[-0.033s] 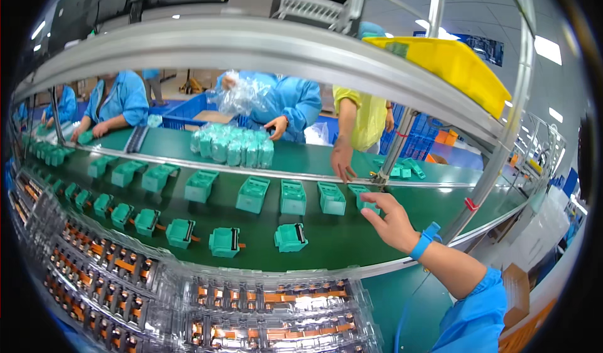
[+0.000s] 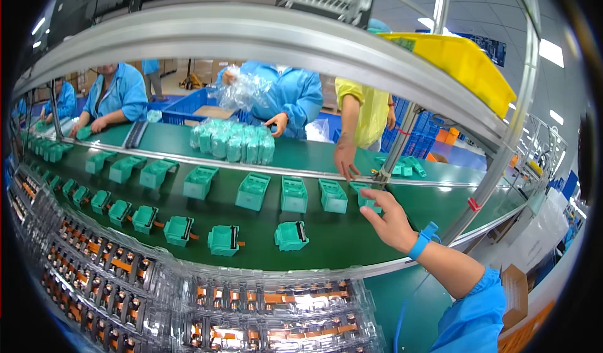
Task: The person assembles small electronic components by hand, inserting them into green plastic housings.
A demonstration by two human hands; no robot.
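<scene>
Green plastic housing point(image 2: 357, 191) lay on the belt point(image 2: 339, 237) just left of the right hand point(image 2: 397, 225), partly behind its fingers; through my feed I saw them parted from the thumb, contact unclear.

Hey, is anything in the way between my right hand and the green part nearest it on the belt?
Nothing visible stands between your right hand and that green part; the hand overlaps it in view, so contact is unclear. A co-worker's hand is on its far side, not in between.
</scene>
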